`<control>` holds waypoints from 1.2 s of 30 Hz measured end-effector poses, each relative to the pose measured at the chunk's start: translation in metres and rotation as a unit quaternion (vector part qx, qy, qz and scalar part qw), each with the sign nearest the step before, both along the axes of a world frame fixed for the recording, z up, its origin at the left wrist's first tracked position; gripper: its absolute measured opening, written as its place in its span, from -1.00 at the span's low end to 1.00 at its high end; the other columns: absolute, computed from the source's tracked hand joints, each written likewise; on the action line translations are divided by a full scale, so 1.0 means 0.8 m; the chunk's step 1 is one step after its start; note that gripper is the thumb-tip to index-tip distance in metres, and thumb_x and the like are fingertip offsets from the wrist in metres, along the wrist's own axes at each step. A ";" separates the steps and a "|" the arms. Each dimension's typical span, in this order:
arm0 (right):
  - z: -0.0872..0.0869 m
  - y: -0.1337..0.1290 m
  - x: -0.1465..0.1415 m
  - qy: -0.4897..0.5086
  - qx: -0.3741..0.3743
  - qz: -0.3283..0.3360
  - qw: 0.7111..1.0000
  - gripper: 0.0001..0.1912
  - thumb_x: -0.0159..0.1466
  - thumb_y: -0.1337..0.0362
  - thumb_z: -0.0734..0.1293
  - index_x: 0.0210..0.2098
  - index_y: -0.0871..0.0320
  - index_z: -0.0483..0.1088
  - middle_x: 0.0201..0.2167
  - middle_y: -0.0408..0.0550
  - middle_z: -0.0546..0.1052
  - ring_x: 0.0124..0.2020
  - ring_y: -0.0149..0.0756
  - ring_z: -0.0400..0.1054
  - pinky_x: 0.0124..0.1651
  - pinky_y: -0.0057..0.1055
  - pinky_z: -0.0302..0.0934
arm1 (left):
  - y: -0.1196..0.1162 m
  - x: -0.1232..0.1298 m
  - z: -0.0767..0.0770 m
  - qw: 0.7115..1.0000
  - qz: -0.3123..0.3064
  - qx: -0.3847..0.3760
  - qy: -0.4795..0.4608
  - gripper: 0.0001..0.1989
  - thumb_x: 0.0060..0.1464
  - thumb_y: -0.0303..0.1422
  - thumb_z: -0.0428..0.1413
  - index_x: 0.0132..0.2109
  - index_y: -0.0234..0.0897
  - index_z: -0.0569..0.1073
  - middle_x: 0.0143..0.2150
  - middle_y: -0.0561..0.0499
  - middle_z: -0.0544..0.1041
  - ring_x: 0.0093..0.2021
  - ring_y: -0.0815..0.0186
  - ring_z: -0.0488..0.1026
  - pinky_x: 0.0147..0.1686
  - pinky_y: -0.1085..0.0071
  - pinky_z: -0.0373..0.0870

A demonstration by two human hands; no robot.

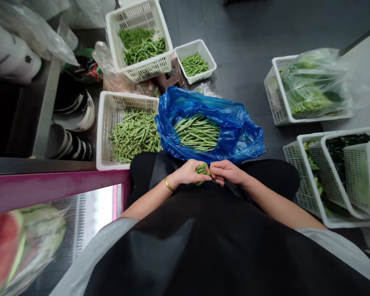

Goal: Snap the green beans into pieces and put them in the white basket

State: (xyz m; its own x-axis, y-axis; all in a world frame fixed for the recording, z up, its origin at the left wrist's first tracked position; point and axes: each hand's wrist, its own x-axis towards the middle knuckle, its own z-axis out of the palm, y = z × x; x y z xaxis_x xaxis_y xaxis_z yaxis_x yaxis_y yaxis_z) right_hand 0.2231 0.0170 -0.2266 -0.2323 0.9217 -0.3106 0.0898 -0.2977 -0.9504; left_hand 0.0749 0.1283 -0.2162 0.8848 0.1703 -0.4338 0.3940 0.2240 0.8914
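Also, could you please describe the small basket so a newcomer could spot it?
Start from the blue bag by the lap. Just beyond it, on the dark floor, sits a white basket of green pods, clearly smaller than the two white baskets to its left.

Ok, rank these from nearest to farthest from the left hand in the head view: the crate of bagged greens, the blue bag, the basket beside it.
From the left hand:
1. Blue bag, just ahead.
2. Bean basket, to the left.
3. Greens crate, far right.

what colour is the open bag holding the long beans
The bag is blue, a shiny plastic; it shows best in the head view.
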 end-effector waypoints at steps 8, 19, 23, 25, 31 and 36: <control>0.007 0.051 0.069 -0.282 -0.046 0.144 0.947 -0.68 0.17 0.04 0.28 -0.37 0.18 0.45 -0.51 -0.07 0.51 -0.48 -0.35 0.35 -0.41 -0.47 0.12 | 0.038 -0.001 -0.044 0.918 0.246 -0.297 -0.087 -0.63 -0.27 -0.19 0.25 -0.50 -0.33 0.25 -0.48 -0.02 0.47 -0.60 0.44 0.36 -0.72 0.58 0.18; -0.046 0.222 0.043 -0.617 0.038 0.103 0.779 -0.66 0.26 0.31 0.13 -0.09 0.32 0.40 -0.09 0.30 0.45 -0.12 -0.03 0.39 -0.17 -0.27 0.22 | 0.036 -0.007 -0.037 0.927 0.227 -0.295 -0.038 -0.65 -0.34 -0.37 0.30 -0.46 -0.32 0.26 -0.71 0.19 0.26 -0.72 0.53 0.19 -0.63 0.51 0.27; 0.015 0.191 0.093 -0.554 0.082 -0.085 0.824 -0.77 0.19 0.24 0.23 -0.29 0.25 0.45 -0.28 0.12 0.53 -0.24 -0.15 0.41 -0.24 -0.35 0.23 | 0.036 -0.002 -0.032 0.928 0.279 -0.242 -0.035 -0.60 -0.35 -0.33 0.32 -0.49 -0.28 0.20 -0.73 0.22 0.22 -0.73 0.52 0.16 -0.68 0.54 0.16; 0.050 0.162 0.106 -0.425 0.094 -0.182 0.882 -0.78 0.14 0.18 0.30 -0.39 0.24 0.43 -0.50 -0.02 0.51 -0.42 -0.27 0.38 -0.37 -0.42 0.21 | 0.034 0.006 -0.025 0.929 0.310 -0.194 -0.049 -0.63 -0.32 -0.29 0.31 -0.45 -0.31 0.28 -0.73 0.21 0.22 -0.73 0.52 0.16 -0.68 0.55 0.13; 0.075 0.093 0.057 -0.077 0.064 -0.264 0.959 -0.62 -0.09 0.03 0.44 -0.53 0.20 0.31 -0.75 -0.25 0.31 -0.74 -0.51 0.15 -0.68 -0.54 0.00 | 0.003 0.023 0.004 0.963 0.218 -0.117 -0.103 -0.63 -0.25 -0.19 0.28 -0.34 -0.38 0.41 -0.72 0.17 0.28 -0.72 0.50 0.17 -0.68 0.52 0.11; 0.059 0.059 0.015 -0.033 0.037 -0.276 0.960 -0.59 -0.01 -0.04 0.39 -0.45 0.20 0.33 -0.64 -0.19 0.41 -0.69 -0.49 0.26 -0.68 -0.57 0.08 | -0.019 0.017 0.009 0.955 0.255 -0.106 -0.107 -0.65 -0.24 -0.23 0.28 -0.56 -0.34 0.27 -0.73 0.16 0.25 -0.73 0.53 0.16 -0.69 0.53 0.07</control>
